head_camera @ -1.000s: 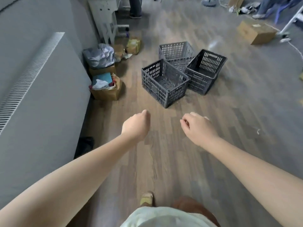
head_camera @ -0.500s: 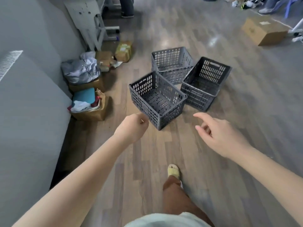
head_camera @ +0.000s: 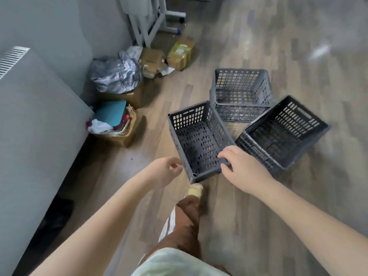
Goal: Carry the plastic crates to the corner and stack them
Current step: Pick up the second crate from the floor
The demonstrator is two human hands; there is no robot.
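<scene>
Three empty grey slatted plastic crates stand close together on the wooden floor. The nearest crate (head_camera: 197,140) is right in front of me. A lighter grey crate (head_camera: 241,94) stands behind it, and a darker crate (head_camera: 282,132) sits to the right. My left hand (head_camera: 165,172) hovers beside the nearest crate's left front corner, fingers loosely curled and holding nothing. My right hand (head_camera: 243,170) reaches over the nearest crate's right front rim with fingers spread; whether it touches the rim is unclear.
A grey cabinet (head_camera: 35,136) lines the left side. Along the wall sit a cardboard box with a teal item (head_camera: 113,124), a crumpled silver bag (head_camera: 115,74) and small boxes (head_camera: 179,52). A grey metal frame (head_camera: 151,18) stands at the back. My foot (head_camera: 196,189) is just short of the nearest crate.
I have walked up to the crates, which now lie much closer. Both hands have reached forward to the nearest crate, and my right hand's fingers have spread.
</scene>
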